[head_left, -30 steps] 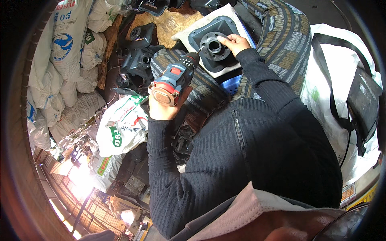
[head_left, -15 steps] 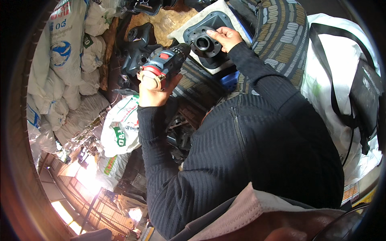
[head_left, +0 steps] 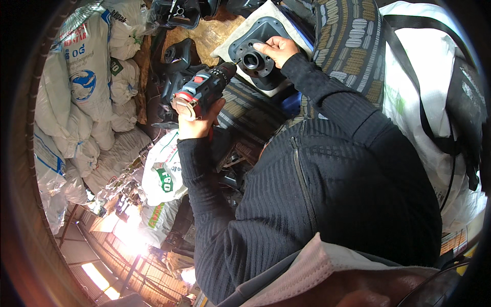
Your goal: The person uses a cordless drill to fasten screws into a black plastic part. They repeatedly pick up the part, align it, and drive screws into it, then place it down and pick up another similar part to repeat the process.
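Crowded workspace with stacked white sacks [head_left: 84, 64] well to the left of the left hand [head_left: 197, 125], viewed from above. Nearest the camera and below both hands, the person's black ribbed jacket [head_left: 332, 184], zipped down the front, fills the lower centre. The left hand is wrapped around a dark power drill [head_left: 204, 92] with red accents, its chuck directed toward the right hand [head_left: 279, 51]; whether the drill's tip makes contact cannot be told. The right hand has bent fingers, their tips on the upper rim of a black flanged part [head_left: 263, 66]; whether it grips or merely rests there cannot be told. This part, with a round central opening, lies under the right hand's fingertips, on a pale pad [head_left: 268, 10]. Patterned trouser legs [head_left: 350, 51] flank the pad, one to the right of the right hand, and a blue piece [head_left: 292, 104] shows below that hand. Farther off, black moulded parts [head_left: 180, 55] lie beyond the left hand, near a tan sheet [head_left: 197, 33]. Well right of the right hand, past the trouser leg, is a white bag [head_left: 413, 66] with a black strap
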Motion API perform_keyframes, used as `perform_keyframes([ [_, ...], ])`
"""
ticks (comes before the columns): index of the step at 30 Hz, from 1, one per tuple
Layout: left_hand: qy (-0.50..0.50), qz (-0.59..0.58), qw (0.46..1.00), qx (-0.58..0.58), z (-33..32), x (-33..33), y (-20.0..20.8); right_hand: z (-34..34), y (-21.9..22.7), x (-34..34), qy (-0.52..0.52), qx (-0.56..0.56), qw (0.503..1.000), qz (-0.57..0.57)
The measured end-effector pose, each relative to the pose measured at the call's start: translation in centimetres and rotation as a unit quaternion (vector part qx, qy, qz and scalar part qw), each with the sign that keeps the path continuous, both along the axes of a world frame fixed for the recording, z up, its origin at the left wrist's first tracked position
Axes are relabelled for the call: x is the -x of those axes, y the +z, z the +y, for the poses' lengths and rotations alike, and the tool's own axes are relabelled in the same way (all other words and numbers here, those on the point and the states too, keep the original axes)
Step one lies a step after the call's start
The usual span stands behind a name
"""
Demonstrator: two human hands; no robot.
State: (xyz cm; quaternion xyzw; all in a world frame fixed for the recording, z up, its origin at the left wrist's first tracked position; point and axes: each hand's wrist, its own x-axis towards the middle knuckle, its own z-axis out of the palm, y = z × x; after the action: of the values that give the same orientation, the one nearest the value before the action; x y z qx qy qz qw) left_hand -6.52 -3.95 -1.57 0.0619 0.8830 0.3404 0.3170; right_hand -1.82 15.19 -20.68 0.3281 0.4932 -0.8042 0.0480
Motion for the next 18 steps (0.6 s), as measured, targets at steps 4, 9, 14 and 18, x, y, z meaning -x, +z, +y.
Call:
perform_keyframes([
  [4, -0.118, 0.118, 0.986, 0.001, 0.1, 0.6, -0.5, -0.3, -1.6, 0.0, -0.026, -0.021, 0.999, 0.009],
  [9, -0.201, 0.151, 0.961, 0.119, 0.6, 1.0, 0.1, 0.2, -1.8, -0.4, 0.008, -0.085, 0.996, -0.027],
  [14, -0.217, 0.103, 0.956, 0.171, 1.7, 2.1, 0.5, -0.6, -3.2, -1.0, -0.031, -0.044, 0.998, 0.020],
  [18, -0.222, 0.116, 0.952, 0.177, 1.1, 2.3, -0.2, -0.1, -2.3, -0.8, 0.000, -0.010, 1.000, -0.018],
])
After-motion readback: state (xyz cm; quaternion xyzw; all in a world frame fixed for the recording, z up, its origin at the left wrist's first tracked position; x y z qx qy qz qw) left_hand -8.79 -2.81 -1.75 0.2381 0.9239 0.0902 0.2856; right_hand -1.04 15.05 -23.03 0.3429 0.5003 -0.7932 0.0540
